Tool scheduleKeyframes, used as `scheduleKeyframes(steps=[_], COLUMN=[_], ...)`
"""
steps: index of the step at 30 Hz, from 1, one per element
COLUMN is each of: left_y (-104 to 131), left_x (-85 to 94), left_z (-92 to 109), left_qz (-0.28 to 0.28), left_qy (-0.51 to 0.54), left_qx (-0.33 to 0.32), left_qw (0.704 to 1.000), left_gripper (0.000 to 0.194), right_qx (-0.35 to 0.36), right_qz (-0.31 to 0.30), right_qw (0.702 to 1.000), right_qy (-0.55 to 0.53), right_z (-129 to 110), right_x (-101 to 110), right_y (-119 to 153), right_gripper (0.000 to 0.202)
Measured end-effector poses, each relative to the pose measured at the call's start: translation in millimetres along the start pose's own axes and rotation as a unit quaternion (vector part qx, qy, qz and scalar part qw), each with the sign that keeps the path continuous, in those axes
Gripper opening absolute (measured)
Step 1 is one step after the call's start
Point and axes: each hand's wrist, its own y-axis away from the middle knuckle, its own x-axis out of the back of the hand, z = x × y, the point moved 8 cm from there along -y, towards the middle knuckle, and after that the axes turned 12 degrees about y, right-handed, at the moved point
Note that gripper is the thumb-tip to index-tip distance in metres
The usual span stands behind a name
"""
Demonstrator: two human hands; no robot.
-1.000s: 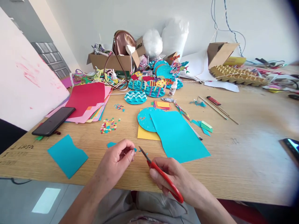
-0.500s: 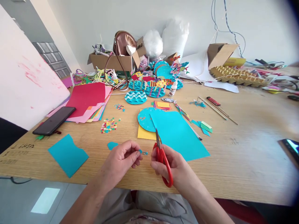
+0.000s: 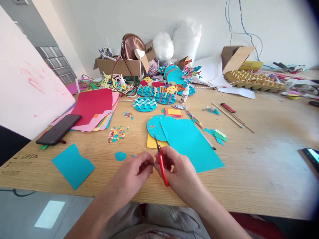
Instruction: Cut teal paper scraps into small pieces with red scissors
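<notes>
My left hand (image 3: pixel 139 171) is closed in a pinch on a tiny blue paper piece (image 3: pixel 152 164), most of it hidden by the fingers. Red-handled scissors (image 3: pixel 162 166) are held in my right hand (image 3: pixel 178 166), blades pointing away from me. The fingertips of both hands meet around the paper piece. Just beyond lie a blue paper sheet (image 3: pixel 191 142) and a round blue disc (image 3: pixel 157 126), partly over yellow paper (image 3: pixel 153 142). A small blue paper offcut (image 3: pixel 120 156) rests left of my hands.
A notched blue sheet (image 3: pixel 74 166) and a black phone (image 3: pixel 58 129) lie left, near stacked coloured paper (image 3: pixel 92 106). Paper dots (image 3: pixel 116 134) are scattered mid-left. Finished blue wave pieces (image 3: pixel 145 104) and a glue bottle (image 3: pixel 184 94) stand behind; a red cutter (image 3: pixel 227 107) lies right.
My right hand has moved left to meet my left hand at the paper piece. The scissors have turned and shifted left with it, their blades now over the disc.
</notes>
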Motion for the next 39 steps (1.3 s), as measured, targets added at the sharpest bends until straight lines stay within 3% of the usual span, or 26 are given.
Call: scheduleKeyframes(steps=[2,5,9,12,17,21,27,39], left_y=[1,1,1,2,4,5,4,4], left_x=[1.6,-1.5,-9.1,-6.4,7.6,9.9,5.0,2.2], left_z=[-4,-6,3,8,5,5,3,3], left_qz=[-0.002,-0.009,-0.003,0.027,0.086,0.093,0.076,0.068], left_qy=[0.066,0.133,0.117,0.096,0.144,0.218,0.277,0.274], left_qx=[-0.002,-0.014,-0.053,-0.068,-0.065,-0.091,-0.08,-0.061], left_qw=[0.998,0.991,0.992,0.993,0.984,0.967,0.955,0.957], left_gripper=[0.012,0.017,0.017,0.018,0.018,0.016,0.014,0.015], right_qx=[-0.042,-0.08,-0.095,-0.089,-0.015,0.004,0.012,0.012], right_qz=[-0.002,0.0,0.015,0.009,-0.033,-0.055,-0.073,-0.077], right_qw=[0.992,0.958,0.936,0.947,0.994,0.998,0.997,0.997], right_qy=[-0.117,-0.276,-0.34,-0.309,-0.102,0.0,0.021,0.004], right_z=[6,10,11,9,1,3,2,-1], right_x=[0,-3,-8,-11,-13,-19,-26,-25], right_y=[0,0,0,2,15,26,28,27], right_gripper=[0.011,0.024,0.03,0.03,0.02,0.022,0.021,0.025])
